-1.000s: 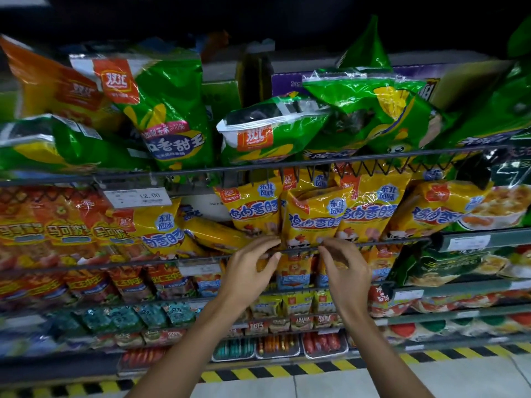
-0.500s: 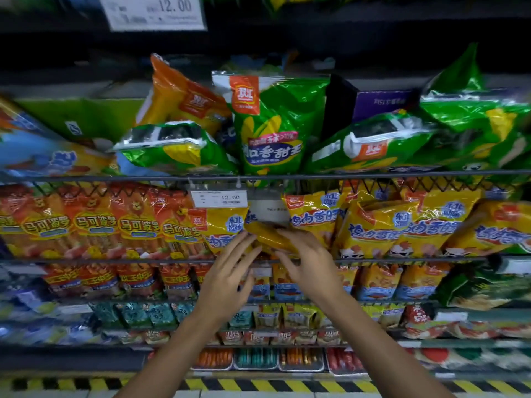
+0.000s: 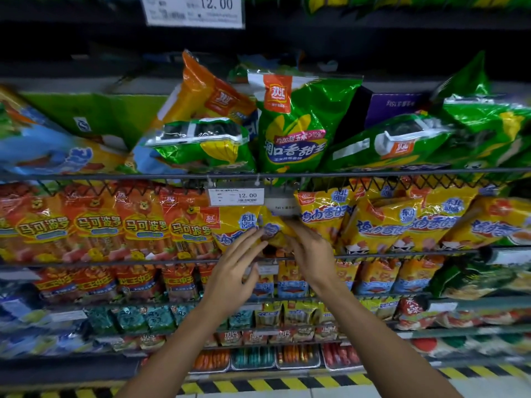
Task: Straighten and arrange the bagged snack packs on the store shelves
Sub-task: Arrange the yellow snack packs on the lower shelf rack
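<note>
I am taking the small price tag (image 3: 236,196) clipped to the wire shelf rail (image 3: 373,173) as my landmark and working left to right. Left of the tag, a row of orange-red packs (image 3: 94,225) is standing fairly upright behind the lower rail. Just below the tag, a yellow pack (image 3: 234,228) is leaning in that row. My left hand (image 3: 232,271) is reaching up below the tag, fingers straight and spread, the tips touching this pack's lower part; it is gripping nothing. Just right of the tag and a little below it, the slumped yellow pack (image 3: 273,228) I am working on is lying with its long axis tipped toward level, not upright like its neighbours. My right hand (image 3: 309,248) is on it, fingers curled over its right end, so this hand is the nearer one and is doing the holding. I judge the pack needs turning upright and sliding into the gap right of the tag. Further right, more yellow packs (image 3: 402,222) are crowding in, leaning over one another, and may be narrowing that gap. Above the tag, green packs (image 3: 298,124) are sagging toward the rail, and the rail itself is crossing in front.
</note>
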Action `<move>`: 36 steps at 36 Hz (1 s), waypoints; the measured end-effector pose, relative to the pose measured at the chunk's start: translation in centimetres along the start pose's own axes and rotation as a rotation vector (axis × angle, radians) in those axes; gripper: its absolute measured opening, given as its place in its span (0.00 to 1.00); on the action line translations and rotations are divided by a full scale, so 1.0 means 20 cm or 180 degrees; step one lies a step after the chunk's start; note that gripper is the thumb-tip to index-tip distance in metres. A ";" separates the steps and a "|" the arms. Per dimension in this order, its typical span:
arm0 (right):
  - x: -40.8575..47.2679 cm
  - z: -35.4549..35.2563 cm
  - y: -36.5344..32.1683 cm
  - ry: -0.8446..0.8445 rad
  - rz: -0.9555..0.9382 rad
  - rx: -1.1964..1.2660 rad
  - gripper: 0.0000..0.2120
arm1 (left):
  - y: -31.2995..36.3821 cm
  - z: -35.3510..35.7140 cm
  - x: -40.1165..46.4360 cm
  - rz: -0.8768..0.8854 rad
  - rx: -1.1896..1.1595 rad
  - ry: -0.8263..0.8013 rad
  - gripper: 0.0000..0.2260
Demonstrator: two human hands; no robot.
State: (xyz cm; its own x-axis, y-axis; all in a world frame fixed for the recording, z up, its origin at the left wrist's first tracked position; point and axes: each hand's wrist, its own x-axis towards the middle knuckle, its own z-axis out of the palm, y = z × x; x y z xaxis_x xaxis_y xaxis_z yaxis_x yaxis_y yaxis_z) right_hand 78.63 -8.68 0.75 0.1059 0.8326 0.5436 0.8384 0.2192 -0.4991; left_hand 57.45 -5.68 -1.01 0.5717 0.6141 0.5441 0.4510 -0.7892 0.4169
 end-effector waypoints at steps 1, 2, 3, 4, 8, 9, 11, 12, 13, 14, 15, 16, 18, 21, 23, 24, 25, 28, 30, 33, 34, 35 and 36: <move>-0.02 -0.01 0.01 0.0078 0.0081 0.0059 0.20 | 0.00 0.00 0.00 -0.0023 -0.0039 0.0028 0.21; -0.03 -0.03 0.02 0.0147 0.0162 0.0098 0.19 | 0.00 0.00 0.00 -0.0033 -0.0085 0.0065 0.21; -0.05 -0.04 0.03 0.0188 0.0238 0.0119 0.18 | 0.01 0.00 0.01 -0.0032 -0.0133 0.0105 0.20; -0.06 -0.04 0.04 0.0212 0.0313 0.0136 0.18 | 0.01 0.00 0.01 -0.0021 -0.0177 0.0136 0.20; -0.09 -0.09 0.07 0.0395 0.0540 0.0063 0.17 | 0.02 0.00 0.01 -0.0061 -0.0303 0.0189 0.20; -0.10 -0.11 0.08 0.0454 0.0583 0.0008 0.17 | 0.02 0.00 0.02 -0.0097 -0.0345 0.0202 0.21; -0.11 -0.16 0.10 0.0510 0.0720 -0.0013 0.17 | 0.02 0.00 0.03 -0.0167 -0.0441 0.0247 0.21; -0.12 -0.18 0.12 0.0510 0.0810 0.0059 0.17 | 0.03 0.00 0.04 -0.0226 -0.0507 0.0271 0.22; -0.12 -0.19 0.13 0.0510 0.0907 0.0174 0.17 | 0.04 0.00 0.04 -0.0329 -0.0600 0.0281 0.22; -0.13 -0.20 0.14 0.0510 0.0996 0.0305 0.18 | 0.06 0.00 0.05 -0.0458 -0.0711 0.0276 0.22; -0.13 -0.21 0.15 0.0511 0.1049 0.0420 0.18 | 0.07 0.01 0.06 -0.0576 -0.0817 0.0268 0.22; -0.13 -0.21 0.16 0.0515 0.1078 0.0516 0.18 | 0.08 0.02 0.07 -0.0697 -0.0899 0.0253 0.22; -0.13 -0.22 0.17 0.0546 0.1160 0.0692 0.17 | 0.09 0.05 0.11 -0.0957 -0.0974 0.0175 0.22; -0.14 -0.21 0.19 0.0632 0.1283 0.0854 0.17 | 0.14 0.09 0.18 -0.1450 -0.1119 -0.0174 0.22; -0.14 -0.22 0.20 0.0654 0.1323 0.0915 0.17 | 0.18 0.13 0.23 -0.1590 -0.1351 -0.0359 0.17; -0.15 -0.22 0.21 0.0645 0.1324 0.0916 0.17 | 0.20 0.14 0.25 -0.1623 -0.1505 -0.0382 0.14; -0.15 -0.23 0.21 0.0622 0.1317 0.0904 0.18 | 0.22 0.16 0.27 -0.1651 -0.1632 -0.0347 0.12; -0.16 -0.26 0.24 0.0509 0.1320 0.0830 0.21 | 0.23 0.21 0.32 -0.1753 -0.1640 -0.0032 0.13; -0.15 -0.29 0.25 0.0495 0.1299 0.0704 0.18 | 0.23 0.23 0.34 -0.1758 -0.1494 0.0135 0.12; -0.15 -0.31 0.29 0.0383 0.1318 0.0685 0.15 | 0.24 0.25 0.34 -0.1692 -0.1308 0.0255 0.11; -0.15 -0.31 0.30 0.0400 0.1338 0.0714 0.14 | 0.24 0.26 0.33 -0.1659 -0.1269 0.0288 0.12; -0.16 -0.31 0.30 0.0448 0.1373 0.0766 0.13 | 0.25 0.26 0.32 -0.1616 -0.1232 0.0313 0.12; -0.17 -0.30 0.30 0.0502 0.1404 0.0828 0.12 | 0.26 0.26 0.32 -0.1580 -0.1207 0.0330 0.12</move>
State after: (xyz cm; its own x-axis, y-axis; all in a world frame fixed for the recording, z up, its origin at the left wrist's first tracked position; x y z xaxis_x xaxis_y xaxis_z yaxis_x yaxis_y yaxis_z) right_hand 86.60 -13.28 -0.04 0.5142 0.7920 0.3293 0.5380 0.0012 -0.8429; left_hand 67.06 -5.79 0.78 0.2787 0.9188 0.2794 0.3604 -0.3697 0.8564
